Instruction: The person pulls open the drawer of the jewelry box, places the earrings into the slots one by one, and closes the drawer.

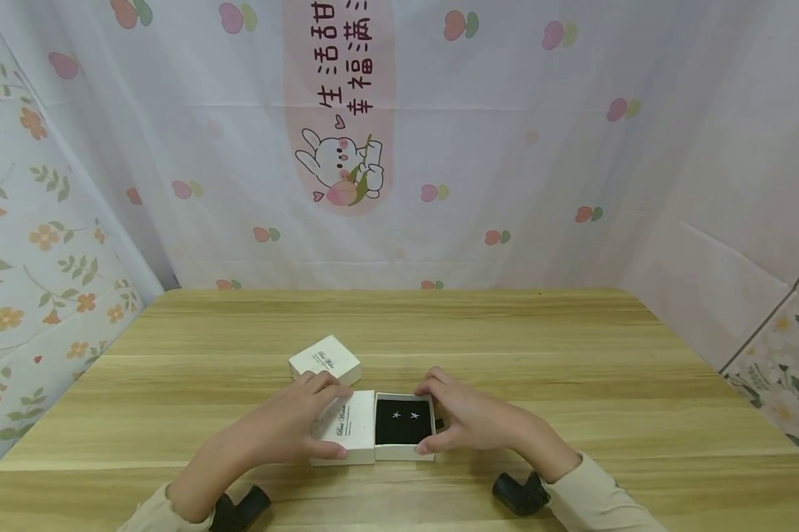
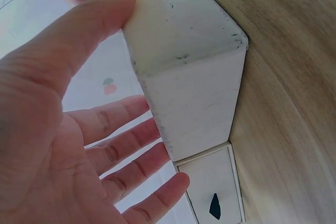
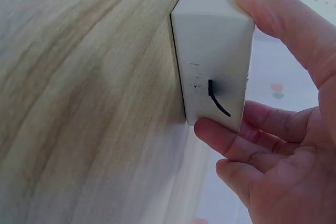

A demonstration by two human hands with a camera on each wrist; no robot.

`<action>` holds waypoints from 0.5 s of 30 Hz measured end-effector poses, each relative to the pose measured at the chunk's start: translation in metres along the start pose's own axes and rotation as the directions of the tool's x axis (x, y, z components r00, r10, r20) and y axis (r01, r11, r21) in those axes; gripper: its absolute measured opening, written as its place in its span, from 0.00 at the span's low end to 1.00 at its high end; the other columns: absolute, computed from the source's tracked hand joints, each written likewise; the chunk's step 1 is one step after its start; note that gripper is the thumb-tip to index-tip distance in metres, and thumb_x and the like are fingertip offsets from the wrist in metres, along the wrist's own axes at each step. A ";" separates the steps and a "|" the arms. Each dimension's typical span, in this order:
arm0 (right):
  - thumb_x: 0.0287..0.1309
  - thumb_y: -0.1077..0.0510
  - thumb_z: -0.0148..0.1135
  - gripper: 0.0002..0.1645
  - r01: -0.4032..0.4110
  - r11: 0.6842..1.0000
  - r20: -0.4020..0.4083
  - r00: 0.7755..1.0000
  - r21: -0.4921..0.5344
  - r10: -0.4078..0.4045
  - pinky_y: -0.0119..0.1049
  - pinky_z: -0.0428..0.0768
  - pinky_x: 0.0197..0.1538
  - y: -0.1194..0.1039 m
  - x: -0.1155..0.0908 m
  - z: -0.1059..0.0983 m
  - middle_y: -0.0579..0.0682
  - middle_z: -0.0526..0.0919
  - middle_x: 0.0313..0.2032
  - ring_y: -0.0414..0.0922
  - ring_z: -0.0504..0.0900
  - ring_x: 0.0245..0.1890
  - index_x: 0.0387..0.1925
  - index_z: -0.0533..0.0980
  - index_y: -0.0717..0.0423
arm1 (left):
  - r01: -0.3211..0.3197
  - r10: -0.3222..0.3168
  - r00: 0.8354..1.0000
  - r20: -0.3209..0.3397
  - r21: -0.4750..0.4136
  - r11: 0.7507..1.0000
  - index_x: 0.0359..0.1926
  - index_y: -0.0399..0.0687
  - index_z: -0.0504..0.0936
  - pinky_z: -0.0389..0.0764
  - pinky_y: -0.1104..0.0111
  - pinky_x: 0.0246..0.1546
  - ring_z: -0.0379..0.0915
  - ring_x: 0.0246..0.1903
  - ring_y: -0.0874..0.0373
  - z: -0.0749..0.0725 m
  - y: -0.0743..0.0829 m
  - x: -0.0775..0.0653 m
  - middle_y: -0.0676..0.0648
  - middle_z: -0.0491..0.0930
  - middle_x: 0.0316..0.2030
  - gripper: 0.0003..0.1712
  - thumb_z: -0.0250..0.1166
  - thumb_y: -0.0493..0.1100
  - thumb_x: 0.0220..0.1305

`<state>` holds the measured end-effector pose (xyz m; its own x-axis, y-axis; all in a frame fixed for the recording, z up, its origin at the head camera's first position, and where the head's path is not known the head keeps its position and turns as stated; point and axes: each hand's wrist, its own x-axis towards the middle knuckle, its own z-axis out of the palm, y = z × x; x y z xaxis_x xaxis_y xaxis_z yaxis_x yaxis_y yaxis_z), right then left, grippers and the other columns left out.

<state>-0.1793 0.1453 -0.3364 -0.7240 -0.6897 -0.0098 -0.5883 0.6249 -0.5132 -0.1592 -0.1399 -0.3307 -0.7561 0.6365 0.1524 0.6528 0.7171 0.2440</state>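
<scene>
A white box sleeve (image 1: 359,432) with dark lettering lies flat near the table's front. My left hand (image 1: 293,421) holds it, thumb at the near edge and fingers toward the far side. To its right, a white drawer (image 1: 406,453) stands out of the sleeve, their edges meeting. Inside is a black pad (image 1: 404,434) bearing two small silver star-shaped earrings (image 1: 415,415). My right hand (image 1: 479,420) grips the drawer's right end between thumb and fingers. A black ribbon pull (image 3: 211,88) shows on that end in the right wrist view.
A second white box (image 1: 326,360), closed and lettered, lies just behind the left hand; its end with a black tab (image 2: 215,205) shows in the left wrist view. Wood-grain table (image 1: 505,340) surrounds them. A patterned curtain (image 1: 492,148) hangs behind.
</scene>
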 end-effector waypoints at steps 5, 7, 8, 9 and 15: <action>0.48 0.39 0.66 0.41 0.008 1.000 -0.003 1.000 -0.009 -0.008 0.31 0.73 0.47 0.000 0.002 0.001 0.44 0.66 0.49 0.39 0.69 0.41 0.55 0.67 0.60 | 0.007 -0.007 1.000 0.004 -0.006 1.000 0.55 0.45 0.74 0.72 0.64 0.46 0.64 0.45 0.60 0.000 -0.001 0.000 0.53 0.72 0.48 0.38 0.70 0.61 0.46; 0.48 0.39 0.66 0.41 0.011 1.000 -0.004 1.000 -0.015 -0.011 0.31 0.73 0.47 0.000 0.002 0.001 0.44 0.66 0.49 0.39 0.69 0.41 0.55 0.67 0.60 | 0.011 -0.011 1.000 0.007 -0.010 1.000 0.55 0.46 0.74 0.72 0.64 0.46 0.64 0.44 0.60 0.000 -0.001 0.000 0.53 0.72 0.48 0.38 0.70 0.61 0.46; 0.48 0.39 0.66 0.41 0.010 1.000 -0.004 1.000 -0.016 -0.010 0.31 0.73 0.46 0.000 0.002 0.001 0.44 0.66 0.48 0.39 0.69 0.41 0.55 0.67 0.60 | 0.014 -0.014 1.000 0.009 -0.013 1.000 0.56 0.46 0.74 0.72 0.64 0.45 0.64 0.44 0.60 0.000 0.000 0.000 0.53 0.72 0.48 0.38 0.70 0.61 0.46; 0.48 0.39 0.66 0.41 0.010 1.000 -0.003 1.000 -0.017 -0.010 0.30 0.73 0.46 -0.001 0.003 0.001 0.44 0.66 0.48 0.39 0.69 0.41 0.55 0.67 0.60 | 0.017 -0.017 1.000 0.011 -0.016 1.000 0.56 0.46 0.74 0.72 0.64 0.45 0.64 0.45 0.60 0.000 0.000 0.000 0.53 0.72 0.48 0.38 0.70 0.61 0.46; 0.48 0.39 0.66 0.41 0.006 1.000 0.008 1.000 -0.009 -0.006 0.30 0.73 0.45 -0.004 0.005 0.000 0.45 0.66 0.48 0.39 0.69 0.40 0.56 0.67 0.61 | 0.027 -0.026 0.999 0.026 -0.026 0.999 0.57 0.45 0.73 0.72 0.63 0.46 0.64 0.45 0.59 -0.001 0.000 0.000 0.53 0.72 0.49 0.39 0.70 0.60 0.46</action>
<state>-0.1805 0.1389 -0.3347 -0.7174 -0.6966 -0.0134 -0.5962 0.6237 -0.5055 -0.1592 -0.1400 -0.3292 -0.7714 0.6248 0.1209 0.6310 0.7264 0.2723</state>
